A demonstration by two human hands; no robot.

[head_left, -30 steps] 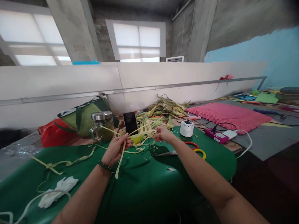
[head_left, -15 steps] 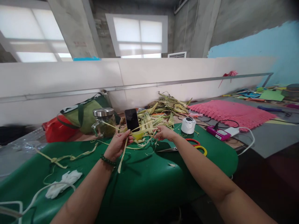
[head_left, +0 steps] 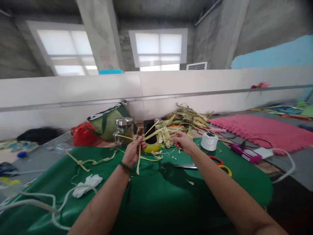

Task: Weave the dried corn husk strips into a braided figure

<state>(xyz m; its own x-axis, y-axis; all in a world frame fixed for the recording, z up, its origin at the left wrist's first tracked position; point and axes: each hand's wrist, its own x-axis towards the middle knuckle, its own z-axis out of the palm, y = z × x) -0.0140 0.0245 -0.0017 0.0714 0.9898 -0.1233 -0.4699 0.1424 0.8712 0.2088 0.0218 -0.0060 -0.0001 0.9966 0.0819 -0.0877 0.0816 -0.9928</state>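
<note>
Several pale corn husk strips (head_left: 153,133) are pinched at their crossing in my left hand (head_left: 133,150), which wears a dark bead bracelet. Their ends fan out left, up to the right, and down. My right hand (head_left: 182,141) is beside a heap of cut husks (head_left: 166,136), its fingertips curled together; whatever is between them is too small to make out. Beneath my right forearm lie scissors (head_left: 189,166) with red and yellow handles. A phone (head_left: 149,127) leans upright behind a yellow roll (head_left: 153,148). Knotted husk strips (head_left: 91,161) lie left on the green mat (head_left: 156,189).
A lidded glass jar (head_left: 124,130) and a green bag (head_left: 107,119) stand at the back left. Dried husks (head_left: 189,116) are piled behind. To the right are a white device (head_left: 209,141), a purple power strip (head_left: 245,153) and a pink mat (head_left: 259,130). White tissue (head_left: 87,186) lies left.
The view has swung left and up, so things appear farther right and mostly lower. My right hand has shifted away from the strip end it was near; my left hand still holds the strips.
</note>
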